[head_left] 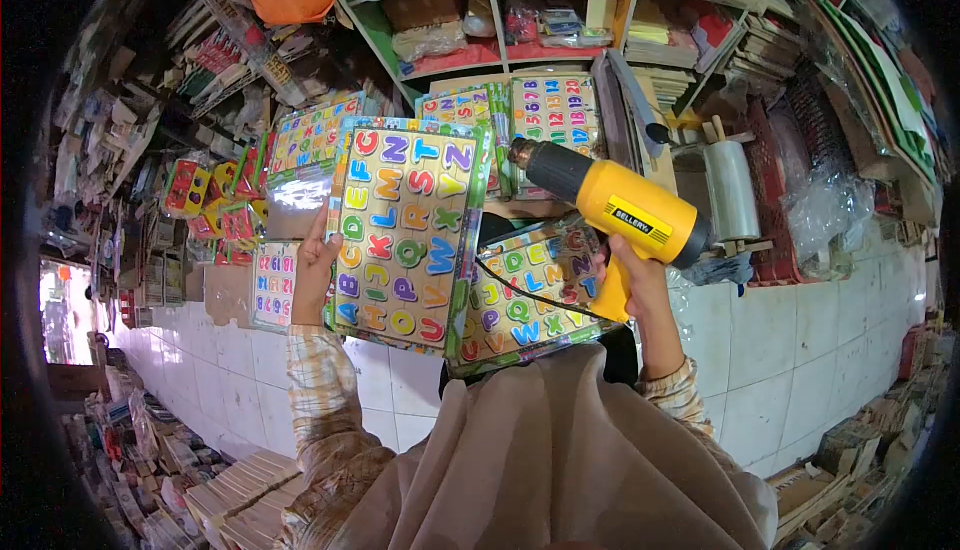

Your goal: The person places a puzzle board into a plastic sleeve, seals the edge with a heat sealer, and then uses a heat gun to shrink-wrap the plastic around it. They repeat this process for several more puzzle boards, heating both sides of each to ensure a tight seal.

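Note:
My left hand grips the left edge of an alphabet puzzle board with colourful letters, held up and tilted. My right hand is wrapped round the handle of a yellow and black heat gun, its nozzle pointing left towards the board's upper right edge. A black cord runs from the gun's handle behind the board. Beneath the gun, a second alphabet board lies in front of my body, partly hidden by the held board and my right hand.
Number boards and more letter boards lie on the work surface beyond. A roll of clear film stands at the right, near a red crate. Shelves hold packets at the back; stacked wooden pieces sit lower left.

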`<state>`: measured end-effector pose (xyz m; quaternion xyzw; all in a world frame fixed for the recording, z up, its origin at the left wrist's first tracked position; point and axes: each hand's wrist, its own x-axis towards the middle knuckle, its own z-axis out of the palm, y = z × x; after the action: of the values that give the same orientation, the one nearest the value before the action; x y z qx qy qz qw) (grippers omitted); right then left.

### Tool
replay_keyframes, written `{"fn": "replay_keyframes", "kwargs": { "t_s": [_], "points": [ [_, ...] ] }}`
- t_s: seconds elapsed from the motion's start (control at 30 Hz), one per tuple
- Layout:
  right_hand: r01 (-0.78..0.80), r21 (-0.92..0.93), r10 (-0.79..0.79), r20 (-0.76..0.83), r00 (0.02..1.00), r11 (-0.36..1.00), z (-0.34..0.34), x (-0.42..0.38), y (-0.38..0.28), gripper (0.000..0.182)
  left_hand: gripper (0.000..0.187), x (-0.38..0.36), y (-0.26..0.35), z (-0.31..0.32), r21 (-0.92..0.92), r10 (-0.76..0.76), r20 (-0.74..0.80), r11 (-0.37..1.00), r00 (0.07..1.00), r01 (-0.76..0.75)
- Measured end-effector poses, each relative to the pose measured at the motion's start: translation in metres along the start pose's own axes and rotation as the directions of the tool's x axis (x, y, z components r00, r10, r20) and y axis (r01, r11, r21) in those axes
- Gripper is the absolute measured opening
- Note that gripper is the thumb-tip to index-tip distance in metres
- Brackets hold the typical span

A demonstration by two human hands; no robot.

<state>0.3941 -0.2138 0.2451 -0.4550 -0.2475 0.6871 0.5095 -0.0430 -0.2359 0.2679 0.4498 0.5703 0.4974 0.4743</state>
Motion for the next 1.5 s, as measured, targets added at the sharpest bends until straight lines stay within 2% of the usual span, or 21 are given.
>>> {"fn": "replay_keyframes", "kwargs": {
  "t_s": [0.2, 0.3, 0.47, 0.57, 0.6, 0.7, 0.73, 0.77, 0.87, 0.9, 0.97, 1.0, 1.07, 1.1, 1.13, 1.17, 1.23, 1.27, 1.37, 1.4, 1.5],
  "points": [
    [0.033, 0.01, -0.034, 0.071, 0.997, 0.999, 0.011, 0.003, -0.014, 0.025, 0.057, -0.005, 0.018, -0.001, 0.023, -0.074, 0.038, 0.997, 0.997, 0.073],
    [0.034, -0.029, -0.03, 0.138, 0.99, 0.999, 0.023, 0.006, -0.013, 0.026, 0.054, -0.001, 0.016, 0.002, 0.046, 0.04, 0.023, 0.998, 0.999, -0.041],
    [0.144, -0.184, -0.102, 0.221, 0.97, 0.972, 0.059, 0.008, -0.013, 0.021, 0.049, 0.01, 0.029, 0.023, 0.163, 0.088, 0.021, 0.982, 0.996, -0.09],
    [0.211, -0.215, -0.139, 0.309, 0.941, 0.954, 0.078, 0.005, -0.006, 0.02, 0.049, 0.024, 0.016, 0.027, 0.119, 0.151, -0.036, 0.982, 0.988, -0.146],
    [0.224, -0.282, -0.132, 0.311, 0.941, 0.933, 0.083, 0.001, -0.005, 0.021, 0.049, 0.028, 0.015, 0.031, 0.222, 0.254, -0.064, 0.947, 0.965, -0.234],
    [0.33, -0.379, -0.169, 0.399, 0.901, 0.865, 0.093, -0.009, -0.002, 0.019, 0.049, 0.041, 0.009, 0.033, 0.197, 0.303, -0.139, 0.942, 0.943, -0.273],
    [0.277, -0.391, -0.104, 0.409, 0.906, 0.878, 0.091, -0.011, 0.001, 0.03, 0.051, 0.045, 0.006, 0.029, 0.199, 0.307, -0.148, 0.94, 0.94, -0.276],
    [0.224, -0.406, -0.038, 0.418, 0.908, 0.886, 0.088, -0.013, 0.004, 0.041, 0.051, 0.049, 0.003, 0.027, 0.093, 0.26, -0.205, 0.965, 0.944, -0.246],
    [0.201, -0.467, 0.019, 0.424, 0.905, 0.861, 0.074, -0.022, 0.018, 0.043, 0.05, 0.055, 0.003, 0.03, -0.25, 0.088, -0.344, 0.951, 0.935, -0.182],
    [0.191, -0.487, 0.037, 0.421, 0.906, 0.852, 0.068, -0.025, 0.023, 0.044, 0.05, 0.057, 0.001, 0.026, -0.308, 0.079, -0.364, 0.93, 0.928, -0.2],
    [0.219, -0.473, 0.009, 0.433, 0.901, 0.853, 0.061, -0.033, 0.028, 0.044, 0.048, 0.061, -0.001, 0.021, -0.418, 0.06, -0.396, 0.877, 0.916, -0.238],
    [0.415, -0.492, -0.15, 0.491, 0.858, 0.765, 0.062, -0.037, 0.023, 0.044, 0.047, 0.068, -0.01, 0.014, -0.442, 0.071, -0.425, 0.854, 0.902, -0.275],
    [0.438, -0.484, -0.18, 0.49, 0.853, 0.757, 0.051, -0.036, 0.033, 0.04, 0.046, 0.073, -0.02, -0.002, -0.421, 0.018, -0.456, 0.876, 0.89, -0.234],
    [0.354, -0.496, -0.14, 0.417, 0.898, 0.793, 0.048, -0.038, 0.034, 0.036, 0.046, 0.076, -0.025, -0.005, -0.412, -0.008, -0.469, 0.886, 0.883, -0.21],
    [0.266, -0.496, -0.097, 0.34, 0.935, 0.826, 0.044, -0.039, 0.034, 0.032, 0.043, 0.078, -0.022, 0.0, -0.477, 0.029, -0.473, 0.832, 0.881, -0.283],
    [0.18, -0.485, -0.054, 0.261, 0.964, 0.856, 0.041, -0.04, 0.035, 0.027, 0.043, 0.079, -0.02, 0.003, -0.501, 0.021, -0.455, 0.821, 0.89, -0.275],
    [0.114, -0.377, -0.074, 0.117, 0.99, 0.919, 0.043, -0.032, 0.035, 0.021, 0.043, 0.082, -0.019, 0.004, -0.552, 0.006, -0.412, 0.794, 0.911, -0.255],
    [0.088, -0.296, -0.062, 0.096, 0.993, 0.951, 0.036, -0.025, 0.037, 0.018, 0.041, 0.09, -0.028, -0.001, -0.558, 0.02, -0.382, 0.792, 0.924, -0.248],
    [0.042, -0.167, -0.059, -0.098, 0.993, 0.985, 0.025, -0.012, 0.033, 0.026, 0.043, 0.109, -0.046, -0.001, -0.564, -0.026, -0.288, 0.813, 0.957, -0.147],
    [0.225, -0.208, -0.26, -0.16, 0.952, 0.952, 0.011, 0.002, 0.049, 0.021, 0.046, 0.12, -0.057, -0.003, -0.519, -0.044, -0.28, 0.847, 0.959, -0.113],
    [0.167, -0.055, -0.174, -0.204, 0.963, 0.984, 0.017, -0.003, 0.023, 0.02, 0.046, 0.162, -0.075, 0.004, -0.338, -0.079, -0.346, 0.94, 0.935, -0.045]
  ]
}}
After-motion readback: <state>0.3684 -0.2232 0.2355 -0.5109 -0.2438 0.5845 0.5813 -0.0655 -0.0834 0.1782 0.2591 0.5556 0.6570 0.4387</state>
